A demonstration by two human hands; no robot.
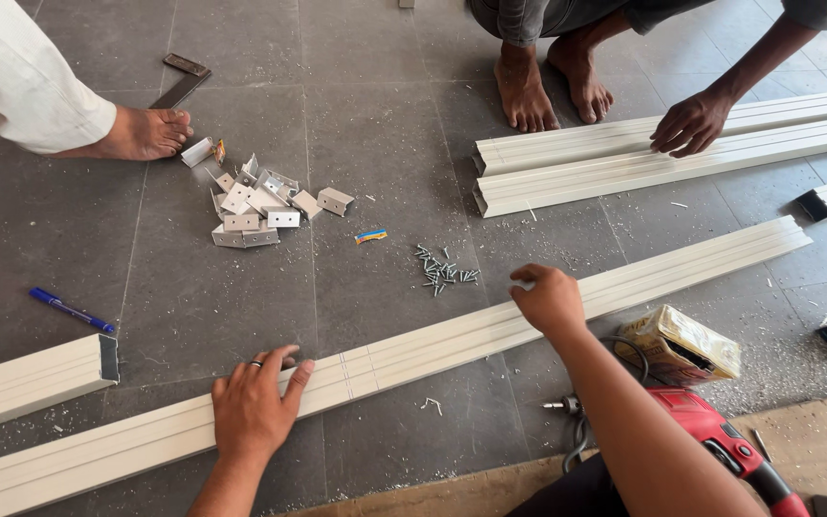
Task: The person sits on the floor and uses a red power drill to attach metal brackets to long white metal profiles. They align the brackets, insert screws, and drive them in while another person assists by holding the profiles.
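Stretching diagonally across the grey tiled floor (pixel 385 124), a long cream-white ribbed profile (pixel 433 347) runs from the lower left corner up toward the right. The left hand (pixel 253 407) presses flat on top of it, fingers (pixel 279 369) spread apart and lying open over the ridges, a ring on one of them, just left of thin pencil lines drawn across the profile. The right hand (pixel 549 299) rests further along the same profile with its fingers curled together against the far edge; whether they pinch anything small cannot be told. Just beyond the profile, between the two hands, lies a small heap of screws (pixel 442 270), and further out a pile of white angle brackets (pixel 258 206). A red power drill (pixel 720 440) lies on the near side by the right forearm, beside a crumpled yellowish packet (pixel 679 345). A blue pen (pixel 71 310) lies to the left, near a short cream offcut (pixel 31 380). Across the floor, another person's hand (pixel 689 123) rests on a pair of similar white profiles (pixel 624 158), their bare feet (pixel 552 86) just behind them.
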